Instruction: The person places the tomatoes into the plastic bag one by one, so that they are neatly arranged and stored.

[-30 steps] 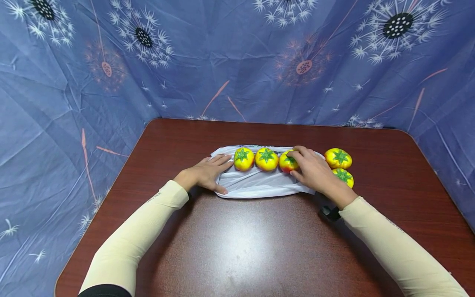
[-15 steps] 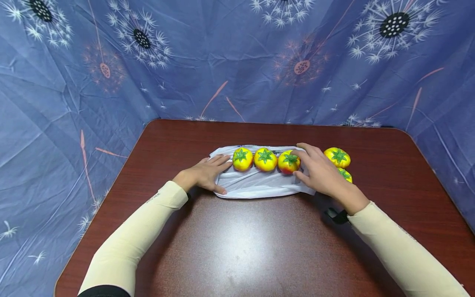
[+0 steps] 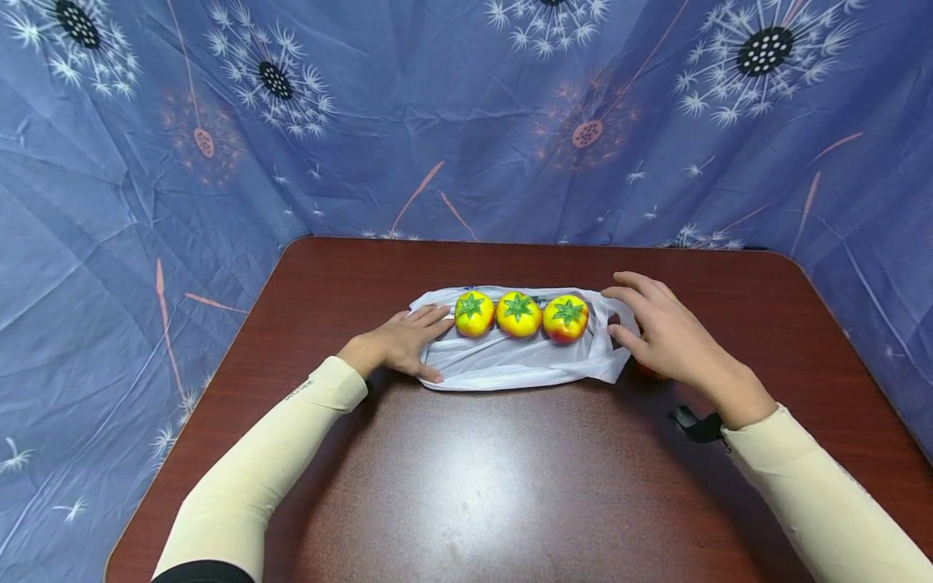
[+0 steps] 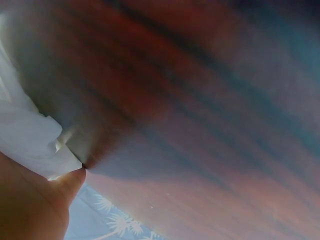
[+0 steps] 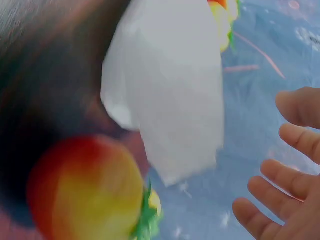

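Observation:
A white plastic bag [image 3: 510, 363] lies flat on the table in the head view. Three yellow-and-red fruits with green star-shaped tops sit in a row on it: a left fruit [image 3: 474, 316], a middle fruit [image 3: 518, 316] and a right fruit [image 3: 565, 321]. My left hand [image 3: 397, 344] rests with spread fingers on the bag's left end; its thumb [image 4: 72, 187] touches the bag edge in the left wrist view. Past the bag's right end, my right hand [image 3: 670, 334] hovers with fingers apart, holding nothing. Beneath it, mostly hidden, is another fruit [image 5: 87, 190], with part of one more behind it.
The brown table [image 3: 466, 486] has rounded far corners and shines with a light reflection at the front. A blue curtain [image 3: 437, 105] with dandelion prints hangs behind it and along the sides.
My right hand has let go of the right fruit on the bag and moved right, now covering the two fruits beside the bag. The left hand stays in place.

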Demonstrator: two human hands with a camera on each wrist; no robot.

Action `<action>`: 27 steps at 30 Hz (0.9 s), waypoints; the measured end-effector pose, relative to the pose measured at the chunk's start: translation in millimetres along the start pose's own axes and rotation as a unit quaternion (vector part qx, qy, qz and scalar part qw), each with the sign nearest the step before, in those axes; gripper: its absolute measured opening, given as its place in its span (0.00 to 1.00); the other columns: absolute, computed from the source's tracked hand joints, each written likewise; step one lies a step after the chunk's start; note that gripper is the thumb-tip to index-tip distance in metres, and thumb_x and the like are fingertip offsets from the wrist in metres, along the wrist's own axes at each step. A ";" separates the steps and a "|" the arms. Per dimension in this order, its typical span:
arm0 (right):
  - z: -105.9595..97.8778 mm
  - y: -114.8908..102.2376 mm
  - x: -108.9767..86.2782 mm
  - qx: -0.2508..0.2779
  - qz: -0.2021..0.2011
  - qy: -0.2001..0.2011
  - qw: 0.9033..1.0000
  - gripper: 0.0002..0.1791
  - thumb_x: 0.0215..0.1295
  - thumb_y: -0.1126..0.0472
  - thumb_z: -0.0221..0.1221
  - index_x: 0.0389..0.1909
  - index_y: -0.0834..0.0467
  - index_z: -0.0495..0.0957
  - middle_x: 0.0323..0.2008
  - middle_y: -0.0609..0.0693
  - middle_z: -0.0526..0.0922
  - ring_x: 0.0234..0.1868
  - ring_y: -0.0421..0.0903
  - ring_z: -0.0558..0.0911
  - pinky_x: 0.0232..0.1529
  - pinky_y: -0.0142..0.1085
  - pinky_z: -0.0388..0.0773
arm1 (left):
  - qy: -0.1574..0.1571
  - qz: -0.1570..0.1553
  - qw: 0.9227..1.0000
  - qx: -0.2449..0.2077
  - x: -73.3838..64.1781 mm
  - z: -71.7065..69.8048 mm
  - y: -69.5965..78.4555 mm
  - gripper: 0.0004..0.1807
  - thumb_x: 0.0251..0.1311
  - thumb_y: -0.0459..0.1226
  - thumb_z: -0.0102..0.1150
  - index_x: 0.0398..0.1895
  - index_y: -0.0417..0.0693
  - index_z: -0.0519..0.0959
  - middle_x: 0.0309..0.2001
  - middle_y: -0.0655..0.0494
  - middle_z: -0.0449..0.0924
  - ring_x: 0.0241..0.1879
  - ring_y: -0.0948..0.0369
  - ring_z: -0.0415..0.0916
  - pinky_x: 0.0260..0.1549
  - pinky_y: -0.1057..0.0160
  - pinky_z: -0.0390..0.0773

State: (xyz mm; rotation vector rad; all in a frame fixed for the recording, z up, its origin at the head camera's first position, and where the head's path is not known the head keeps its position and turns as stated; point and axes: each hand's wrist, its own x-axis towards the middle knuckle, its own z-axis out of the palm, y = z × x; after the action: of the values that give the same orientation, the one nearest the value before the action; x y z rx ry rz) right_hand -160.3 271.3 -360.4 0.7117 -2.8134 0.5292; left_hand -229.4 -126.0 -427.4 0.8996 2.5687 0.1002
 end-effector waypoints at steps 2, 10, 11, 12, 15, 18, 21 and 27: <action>-7.8 4.0 -5.5 -0.001 0.003 0.010 1.000 0.26 0.60 0.64 0.66 0.60 0.61 0.74 0.68 0.64 0.66 0.66 0.66 0.66 0.61 0.64 0.65 | 0.000 0.000 1.000 -0.004 0.0 -0.3 0.2 0.59 0.50 0.65 0.65 0.80 0.56 0.48 0.82 0.55 0.37 0.82 0.51 0.35 0.77 0.39 0.44; -32.1 23.5 -30.1 -0.012 0.031 0.019 0.999 0.26 0.58 0.67 0.66 0.59 0.62 0.74 0.67 0.65 0.68 0.64 0.68 0.66 0.60 0.66 0.64 | 0.001 -0.002 1.000 -0.001 0.0 -0.8 1.1 0.59 0.50 0.65 0.65 0.80 0.56 0.48 0.82 0.55 0.37 0.82 0.52 0.35 0.77 0.40 0.43; -33.7 25.7 -32.6 -0.010 0.032 0.023 0.999 0.26 0.58 0.67 0.65 0.59 0.63 0.75 0.66 0.65 0.68 0.64 0.67 0.67 0.60 0.65 0.64 | 0.000 -0.004 1.000 -0.002 -0.1 -0.6 1.0 0.59 0.50 0.65 0.65 0.80 0.56 0.48 0.82 0.55 0.37 0.82 0.52 0.35 0.77 0.40 0.43; -35.1 27.6 -35.3 -0.006 0.033 0.026 0.999 0.25 0.58 0.68 0.65 0.58 0.63 0.75 0.66 0.65 0.69 0.64 0.67 0.67 0.59 0.66 0.64 | 0.000 -0.004 1.000 -0.001 -0.1 -0.4 0.9 0.59 0.50 0.65 0.65 0.80 0.56 0.48 0.82 0.55 0.36 0.82 0.52 0.35 0.77 0.40 0.43; -35.9 32.6 -44.1 0.007 0.040 0.038 0.998 0.25 0.58 0.68 0.65 0.58 0.63 0.75 0.65 0.64 0.70 0.64 0.66 0.67 0.59 0.66 0.63 | -0.002 -0.003 1.000 -0.002 0.1 0.3 1.1 0.59 0.50 0.65 0.65 0.80 0.56 0.48 0.82 0.55 0.36 0.82 0.52 0.35 0.77 0.40 0.43; -34.0 36.8 -53.2 0.015 0.052 0.046 0.997 0.24 0.57 0.68 0.66 0.57 0.63 0.76 0.64 0.64 0.71 0.64 0.66 0.67 0.59 0.66 0.63 | -0.002 0.000 1.000 -0.003 0.5 0.4 1.7 0.59 0.50 0.65 0.64 0.80 0.56 0.48 0.82 0.55 0.36 0.82 0.52 0.35 0.77 0.40 0.43; -29.8 40.3 -60.1 0.015 0.059 0.051 0.997 0.24 0.56 0.68 0.67 0.55 0.64 0.77 0.63 0.65 0.71 0.63 0.67 0.68 0.58 0.66 0.63 | -0.001 0.000 1.000 -0.003 1.3 0.4 1.7 0.58 0.51 0.65 0.64 0.80 0.56 0.48 0.82 0.55 0.36 0.82 0.52 0.35 0.77 0.40 0.43; -15.5 42.4 -66.1 -0.010 0.060 0.044 0.997 0.24 0.54 0.68 0.68 0.54 0.64 0.77 0.61 0.67 0.72 0.60 0.68 0.69 0.56 0.67 0.65 | -0.003 -0.005 1.000 -0.005 0.6 -0.1 0.8 0.59 0.50 0.65 0.64 0.80 0.57 0.47 0.82 0.55 0.36 0.82 0.52 0.35 0.77 0.40 0.43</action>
State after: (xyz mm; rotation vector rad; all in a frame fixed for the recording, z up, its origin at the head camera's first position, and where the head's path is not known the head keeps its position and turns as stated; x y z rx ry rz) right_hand -122.3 340.0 -376.2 0.5063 -2.7875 0.5372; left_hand -229.5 -125.0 -427.3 0.8814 2.5637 0.1075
